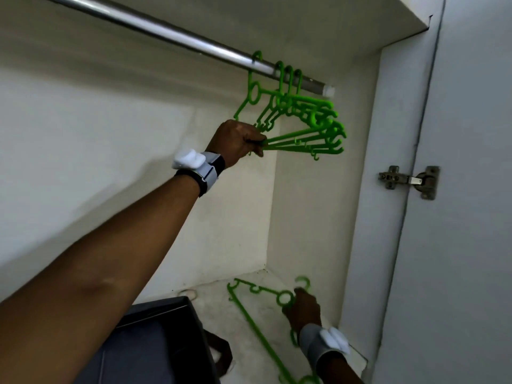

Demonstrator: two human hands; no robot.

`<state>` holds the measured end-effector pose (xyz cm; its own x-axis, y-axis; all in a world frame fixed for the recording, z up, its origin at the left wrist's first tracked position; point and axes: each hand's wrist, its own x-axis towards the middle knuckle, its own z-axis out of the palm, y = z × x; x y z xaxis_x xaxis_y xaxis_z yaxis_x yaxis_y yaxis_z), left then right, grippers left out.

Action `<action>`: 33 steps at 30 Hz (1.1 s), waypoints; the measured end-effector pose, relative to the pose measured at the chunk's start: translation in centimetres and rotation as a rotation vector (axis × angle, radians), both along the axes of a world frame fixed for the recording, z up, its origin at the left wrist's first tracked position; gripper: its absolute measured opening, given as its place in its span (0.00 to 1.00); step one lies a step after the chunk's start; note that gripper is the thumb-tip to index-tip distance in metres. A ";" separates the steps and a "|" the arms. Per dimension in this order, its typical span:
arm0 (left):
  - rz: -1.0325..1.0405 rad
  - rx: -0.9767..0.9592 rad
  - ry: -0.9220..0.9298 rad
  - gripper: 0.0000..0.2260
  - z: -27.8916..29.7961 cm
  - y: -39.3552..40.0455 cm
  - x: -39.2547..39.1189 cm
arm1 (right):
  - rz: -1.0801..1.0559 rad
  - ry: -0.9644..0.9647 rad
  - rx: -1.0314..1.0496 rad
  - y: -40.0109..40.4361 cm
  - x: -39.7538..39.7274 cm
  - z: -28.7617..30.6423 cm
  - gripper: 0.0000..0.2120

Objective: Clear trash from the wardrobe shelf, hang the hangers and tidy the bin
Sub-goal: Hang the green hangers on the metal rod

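Note:
Several bright green plastic hangers [304, 115] hang by their hooks from the metal rail [171, 33] near its right end. My left hand [238, 141] is raised and pinches the left tips of their bottom bars, bunching them together. Low on the right, my right hand [303, 309] grips another green hanger [249, 314] near its neck ring, just above the wardrobe shelf [221, 297]. That hanger looks blurred.
A dark bin [155, 342] stands at the bottom centre on the shelf, with a dark brown strap [221, 353] beside it. A small pale scrap [189, 293] lies behind the bin. The open wardrobe door with its hinge [410, 180] is on the right.

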<state>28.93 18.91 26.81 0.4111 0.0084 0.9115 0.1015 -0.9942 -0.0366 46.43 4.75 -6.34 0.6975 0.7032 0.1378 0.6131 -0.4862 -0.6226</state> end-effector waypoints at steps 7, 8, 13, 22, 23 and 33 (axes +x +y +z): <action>0.071 -0.168 0.018 0.22 -2.3 0.3 -1.4 | 0.146 -0.343 0.411 -0.3 -3.7 8.7 0.22; 0.061 -0.189 0.045 0.26 -2.9 0.4 -1.7 | 0.153 -0.421 0.423 -0.4 -4.5 10.0 0.21; 0.142 -0.359 -0.099 0.26 -6.5 2.9 -5.1 | 0.097 -0.938 0.457 -1.3 -9.7 17.3 0.19; 0.587 -0.826 0.054 0.19 -13.5 8.0 -15.4 | -0.058 -1.148 0.660 -0.4 -15.2 31.1 0.17; 0.618 -0.849 0.118 0.20 -13.9 8.4 -16.0 | -0.063 -1.151 0.659 -0.2 -15.4 32.5 0.16; 0.707 -1.041 0.979 0.21 -19.6 8.3 -19.9 | -0.094 -1.231 0.543 4.3 -15.0 40.6 0.15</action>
